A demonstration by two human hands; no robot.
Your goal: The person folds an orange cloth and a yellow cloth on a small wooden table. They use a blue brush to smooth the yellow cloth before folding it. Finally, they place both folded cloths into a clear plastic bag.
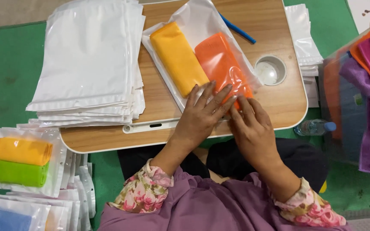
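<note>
Both hands press flat, fingers spread, left hand [202,113] and right hand [250,124], on the open end of a clear bag [195,25] holding yellow cloth [177,57] and orange cloth [219,60]; bag filled, not yet sealed

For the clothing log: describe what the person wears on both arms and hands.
The left hand and right hand are bare, with no gloves. Each forearm ends in a floral cuff of pink flowers on cream, under loose purple sleeves.
</note>
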